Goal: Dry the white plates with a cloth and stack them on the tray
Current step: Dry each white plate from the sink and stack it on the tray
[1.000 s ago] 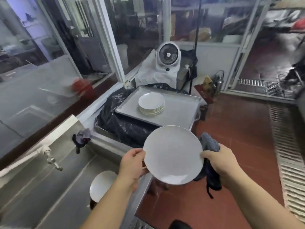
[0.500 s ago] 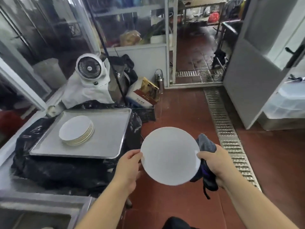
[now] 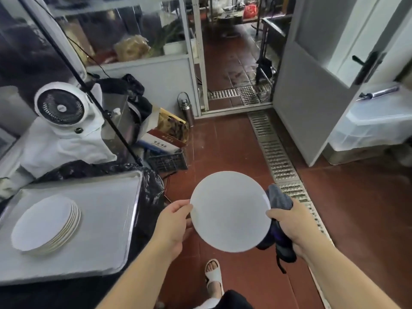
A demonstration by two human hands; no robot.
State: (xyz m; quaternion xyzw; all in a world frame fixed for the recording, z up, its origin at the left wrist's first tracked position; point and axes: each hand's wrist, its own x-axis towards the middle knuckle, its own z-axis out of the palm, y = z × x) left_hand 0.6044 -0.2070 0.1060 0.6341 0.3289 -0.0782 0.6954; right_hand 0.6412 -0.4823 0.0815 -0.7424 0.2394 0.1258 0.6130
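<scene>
A round white plate point(image 3: 229, 211) is held up over the red floor, in front of me. My left hand point(image 3: 172, 224) pinches its left rim. My right hand point(image 3: 287, 221) grips its right rim together with a dark grey cloth point(image 3: 278, 201) bunched behind the plate. To the left lies a metal tray point(image 3: 107, 210) with a stack of several white plates point(image 3: 44, 226) on its near left part.
The tray rests on black plastic sheeting point(image 3: 151, 188). Behind it stand a white fan point(image 3: 60, 107) and a black pole point(image 3: 98, 103). Boxes and a crate point(image 3: 167, 150) sit on the floor. A floor drain grate point(image 3: 278, 159) runs past an open door point(image 3: 312, 85).
The view has swung right, away from the sink. The tray and stack now lie at the far left. Both hands keep their hold on the plate and cloth.
</scene>
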